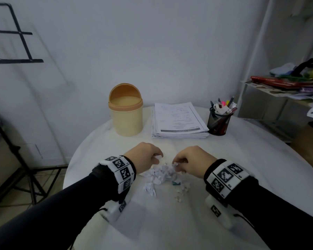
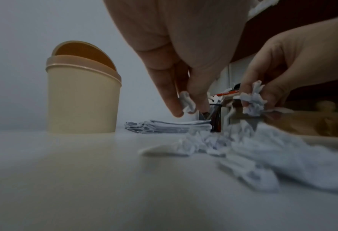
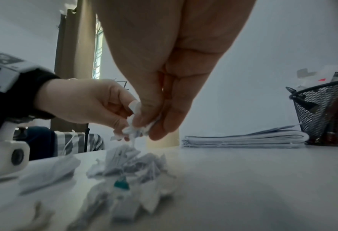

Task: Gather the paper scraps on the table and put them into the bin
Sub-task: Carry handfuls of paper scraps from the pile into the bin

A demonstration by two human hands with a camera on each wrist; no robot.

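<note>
A pile of crumpled white paper scraps [image 1: 161, 175] lies on the round white table [image 1: 242, 159] between my wrists, with a small teal bit [image 1: 175, 183] among them. My left hand [image 1: 156, 157] hovers just above the pile's left side and pinches a small white scrap [image 2: 188, 102] between thumb and fingers. My right hand [image 1: 177, 164] is over the pile's right side, its fingers curled round a crumpled wad [image 3: 138, 126]. The cream bin [image 1: 126, 112] with its tan lid tipped open stands behind the left hand.
A stack of printed papers [image 1: 178, 120] lies right of the bin, and a black mesh pen cup [image 1: 219, 121] stands beside it. Small loose scraps [image 1: 181, 193] trail toward me. A shelf with clutter [image 1: 287, 83] is at the right.
</note>
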